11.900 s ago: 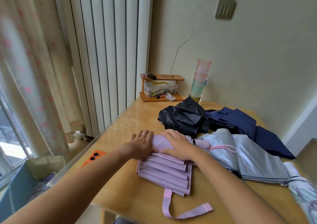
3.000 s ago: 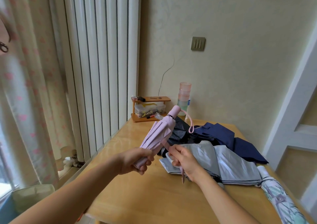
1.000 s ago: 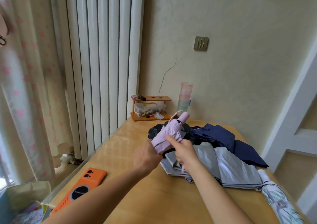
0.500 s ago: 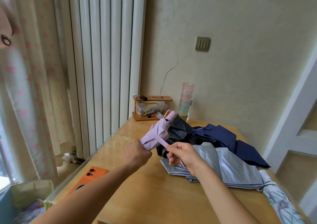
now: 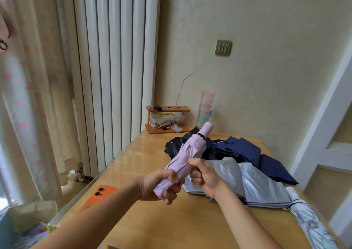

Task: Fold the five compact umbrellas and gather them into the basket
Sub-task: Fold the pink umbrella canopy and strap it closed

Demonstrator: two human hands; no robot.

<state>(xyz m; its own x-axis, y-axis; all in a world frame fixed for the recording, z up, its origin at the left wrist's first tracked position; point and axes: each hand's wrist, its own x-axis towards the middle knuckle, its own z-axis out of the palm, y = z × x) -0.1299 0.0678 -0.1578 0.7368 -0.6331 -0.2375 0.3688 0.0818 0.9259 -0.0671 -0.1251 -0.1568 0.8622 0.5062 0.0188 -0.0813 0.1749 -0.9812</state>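
Lilac umbrella [image 5: 190,149] is rolled up and held tilted above the counter [image 5: 171,220]. Left hand [image 5: 162,185] grips its lower end, right hand [image 5: 205,176] clamps mid-canopy. The clear box [image 5: 166,119] in the wooden rack [image 5: 167,130] holds tiny colourful bits, can't tell what.

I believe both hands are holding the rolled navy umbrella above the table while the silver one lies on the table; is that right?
Not quite. The rolled umbrella held by the left hand and right hand is the lilac umbrella, not a navy one; the navy umbrella lies on the table behind the silver umbrella. The head view shows this; the rest is right.
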